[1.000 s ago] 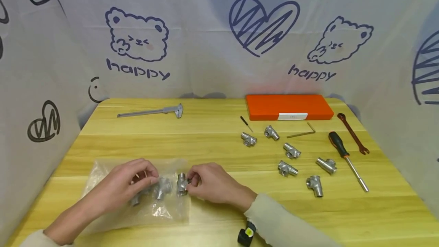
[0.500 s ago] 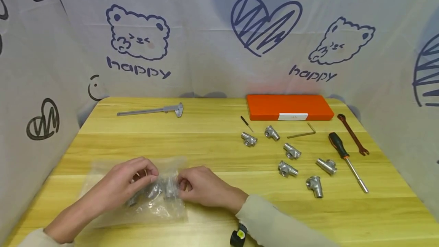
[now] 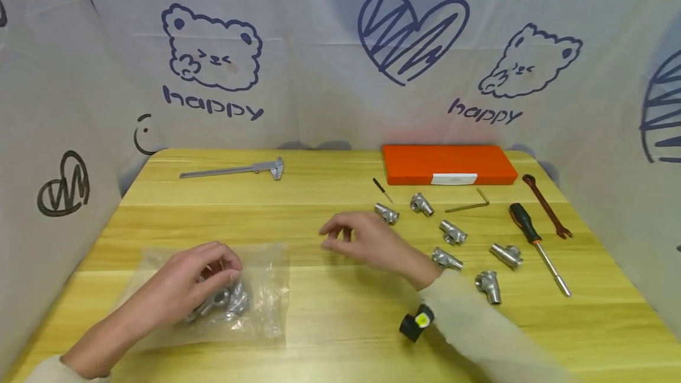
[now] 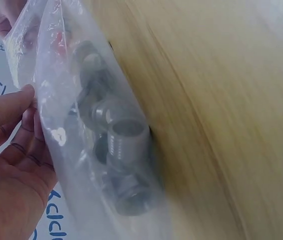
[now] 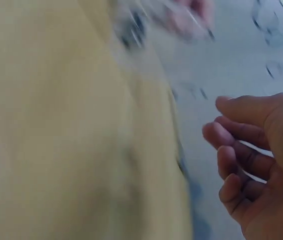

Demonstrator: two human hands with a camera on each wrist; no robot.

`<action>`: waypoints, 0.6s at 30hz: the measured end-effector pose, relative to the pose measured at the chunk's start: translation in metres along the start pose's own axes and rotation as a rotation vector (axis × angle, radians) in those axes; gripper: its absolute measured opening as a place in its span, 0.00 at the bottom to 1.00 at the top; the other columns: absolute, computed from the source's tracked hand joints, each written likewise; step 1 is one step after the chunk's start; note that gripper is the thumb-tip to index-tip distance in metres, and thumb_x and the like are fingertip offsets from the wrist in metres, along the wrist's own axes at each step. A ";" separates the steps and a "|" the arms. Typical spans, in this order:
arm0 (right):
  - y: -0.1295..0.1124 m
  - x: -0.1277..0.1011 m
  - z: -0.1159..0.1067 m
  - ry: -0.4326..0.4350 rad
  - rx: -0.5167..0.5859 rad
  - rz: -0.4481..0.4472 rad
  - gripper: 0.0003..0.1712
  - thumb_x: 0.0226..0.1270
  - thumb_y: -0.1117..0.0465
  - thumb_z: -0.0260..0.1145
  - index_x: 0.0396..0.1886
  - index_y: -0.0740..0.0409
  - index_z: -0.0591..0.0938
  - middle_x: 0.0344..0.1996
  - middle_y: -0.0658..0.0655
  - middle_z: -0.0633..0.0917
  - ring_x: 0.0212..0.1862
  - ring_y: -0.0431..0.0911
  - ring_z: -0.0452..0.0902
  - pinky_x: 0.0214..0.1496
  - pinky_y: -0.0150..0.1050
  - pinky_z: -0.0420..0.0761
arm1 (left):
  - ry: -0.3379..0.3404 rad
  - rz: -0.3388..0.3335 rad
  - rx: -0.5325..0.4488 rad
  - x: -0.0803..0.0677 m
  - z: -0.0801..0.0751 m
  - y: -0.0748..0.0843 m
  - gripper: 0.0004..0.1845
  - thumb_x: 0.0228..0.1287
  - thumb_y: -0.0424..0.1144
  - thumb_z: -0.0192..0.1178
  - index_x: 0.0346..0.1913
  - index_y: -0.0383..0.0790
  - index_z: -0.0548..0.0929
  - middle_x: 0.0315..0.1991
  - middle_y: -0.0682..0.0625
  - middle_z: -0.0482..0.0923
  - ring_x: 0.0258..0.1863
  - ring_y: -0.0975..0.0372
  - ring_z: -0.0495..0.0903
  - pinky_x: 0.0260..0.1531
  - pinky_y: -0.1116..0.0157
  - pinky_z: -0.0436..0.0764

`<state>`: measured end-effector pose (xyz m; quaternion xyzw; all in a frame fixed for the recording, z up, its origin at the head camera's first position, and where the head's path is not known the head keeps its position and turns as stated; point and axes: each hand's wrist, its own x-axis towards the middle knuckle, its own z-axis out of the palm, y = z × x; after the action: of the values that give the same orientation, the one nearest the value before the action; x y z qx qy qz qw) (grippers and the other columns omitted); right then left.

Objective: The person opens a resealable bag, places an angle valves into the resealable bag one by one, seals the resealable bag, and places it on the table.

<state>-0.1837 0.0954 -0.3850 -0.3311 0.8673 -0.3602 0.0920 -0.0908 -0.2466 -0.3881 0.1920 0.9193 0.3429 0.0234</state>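
A clear plastic bag (image 3: 266, 312) lies at the front left of the table with several metal tee fittings (image 4: 126, 145) inside. My left hand (image 3: 197, 279) pinches the bag's upper layer between thumb and fingers, and in the left wrist view that film stands raised beside the fittings. My right hand (image 3: 367, 244) is over the middle of the table with nothing in its loosely bent fingers (image 5: 241, 130). It is nearest to a tee fitting (image 3: 386, 213), partly behind it in the head view. Another tee fitting (image 3: 447, 259) is just beyond its wrist.
More tee fittings lie loose on the right: one (image 3: 422, 204), another (image 3: 453, 232) and a third (image 3: 488, 286) among them. Around them are an orange case (image 3: 449, 164), a hex key (image 3: 470, 207), a small screwdriver (image 3: 382, 189), a nut driver (image 3: 537, 247) and a wrench (image 3: 547, 207). A caliper (image 3: 234, 170) lies far left.
My right hand has put a tee fitting into the bag, let go, and moved away to the right and back. The left hand stays at the bag.
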 end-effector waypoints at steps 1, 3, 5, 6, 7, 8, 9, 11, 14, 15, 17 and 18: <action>0.008 -0.001 -0.015 0.034 -0.037 0.026 0.14 0.78 0.55 0.73 0.55 0.57 0.91 0.40 0.49 0.91 0.40 0.40 0.81 0.42 0.34 0.83 | 0.001 -0.001 0.002 0.000 0.000 0.000 0.02 0.77 0.39 0.69 0.46 0.52 0.87 0.39 0.64 0.84 0.38 0.74 0.80 0.40 0.71 0.87; 0.025 -0.004 -0.039 0.099 -0.105 0.101 0.13 0.78 0.55 0.73 0.53 0.57 0.91 0.39 0.49 0.90 0.40 0.44 0.81 0.41 0.37 0.81 | 0.006 0.004 0.010 -0.001 0.000 -0.002 0.03 0.77 0.39 0.69 0.46 0.52 0.86 0.39 0.64 0.84 0.37 0.74 0.79 0.40 0.71 0.87; 0.042 -0.008 -0.056 0.146 -0.158 0.193 0.12 0.78 0.55 0.73 0.52 0.57 0.91 0.39 0.50 0.90 0.41 0.46 0.82 0.42 0.39 0.81 | 0.012 0.009 0.012 -0.001 0.000 -0.003 0.03 0.77 0.39 0.69 0.45 0.52 0.86 0.39 0.64 0.84 0.37 0.74 0.79 0.40 0.70 0.86; 0.049 -0.010 -0.061 0.159 -0.174 0.234 0.12 0.78 0.56 0.72 0.53 0.57 0.91 0.39 0.51 0.90 0.41 0.48 0.83 0.43 0.41 0.81 | 0.014 0.012 0.011 -0.002 0.000 -0.003 0.03 0.77 0.39 0.69 0.45 0.53 0.86 0.39 0.64 0.84 0.37 0.74 0.79 0.39 0.70 0.86; 0.056 -0.012 -0.065 0.168 -0.194 0.268 0.12 0.78 0.56 0.72 0.53 0.58 0.91 0.39 0.52 0.90 0.42 0.48 0.83 0.44 0.41 0.81 | 0.016 0.014 0.009 -0.002 0.001 -0.004 0.03 0.77 0.39 0.69 0.45 0.53 0.86 0.39 0.64 0.84 0.37 0.74 0.79 0.39 0.70 0.86; 0.062 -0.014 -0.068 0.168 -0.208 0.295 0.13 0.78 0.57 0.72 0.54 0.59 0.91 0.40 0.52 0.90 0.42 0.49 0.83 0.45 0.42 0.81 | 0.017 0.015 0.008 -0.002 0.001 -0.004 0.03 0.76 0.39 0.69 0.45 0.53 0.86 0.39 0.64 0.84 0.37 0.74 0.79 0.39 0.70 0.86; 0.067 -0.016 -0.069 0.163 -0.221 0.319 0.14 0.78 0.57 0.72 0.55 0.60 0.90 0.40 0.53 0.90 0.42 0.49 0.82 0.46 0.42 0.80 | 0.018 0.016 0.006 -0.001 0.001 -0.004 0.03 0.76 0.39 0.69 0.45 0.53 0.86 0.39 0.64 0.84 0.37 0.74 0.79 0.39 0.70 0.86; 0.074 -0.019 -0.070 0.138 -0.234 0.354 0.17 0.78 0.57 0.72 0.56 0.63 0.89 0.40 0.55 0.90 0.41 0.49 0.81 0.45 0.41 0.79 | 0.017 0.017 0.002 -0.001 0.001 -0.005 0.03 0.76 0.39 0.69 0.45 0.53 0.86 0.39 0.64 0.84 0.37 0.74 0.79 0.39 0.71 0.86; 0.080 -0.021 -0.068 0.096 -0.236 0.395 0.19 0.76 0.56 0.74 0.58 0.65 0.89 0.41 0.57 0.90 0.39 0.48 0.79 0.42 0.39 0.77 | 0.016 0.017 -0.001 -0.001 0.002 -0.005 0.03 0.76 0.39 0.69 0.45 0.53 0.86 0.39 0.64 0.84 0.37 0.74 0.79 0.40 0.71 0.87; 0.081 -0.021 -0.067 0.084 -0.237 0.408 0.19 0.76 0.56 0.74 0.57 0.65 0.89 0.42 0.57 0.91 0.39 0.48 0.79 0.42 0.39 0.77 | 0.016 0.018 -0.004 -0.001 0.002 -0.006 0.03 0.76 0.39 0.69 0.45 0.53 0.86 0.39 0.64 0.84 0.37 0.74 0.79 0.39 0.70 0.87; 0.083 -0.020 -0.066 0.063 -0.241 0.427 0.18 0.76 0.56 0.74 0.56 0.65 0.89 0.43 0.58 0.91 0.40 0.48 0.80 0.41 0.39 0.78 | 0.017 0.018 -0.004 -0.001 0.002 -0.006 0.03 0.76 0.39 0.69 0.45 0.53 0.86 0.39 0.64 0.84 0.37 0.74 0.79 0.40 0.71 0.87; 0.084 -0.019 -0.065 0.054 -0.243 0.432 0.17 0.77 0.56 0.74 0.55 0.65 0.90 0.44 0.59 0.92 0.40 0.48 0.81 0.41 0.38 0.78 | 0.016 0.018 -0.005 -0.001 0.002 -0.006 0.03 0.76 0.39 0.69 0.45 0.53 0.86 0.39 0.64 0.84 0.37 0.74 0.79 0.40 0.71 0.87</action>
<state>-0.2372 0.1880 -0.3971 -0.1370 0.9570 -0.2343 0.1030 -0.0917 -0.2502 -0.3934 0.1974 0.9168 0.3470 0.0135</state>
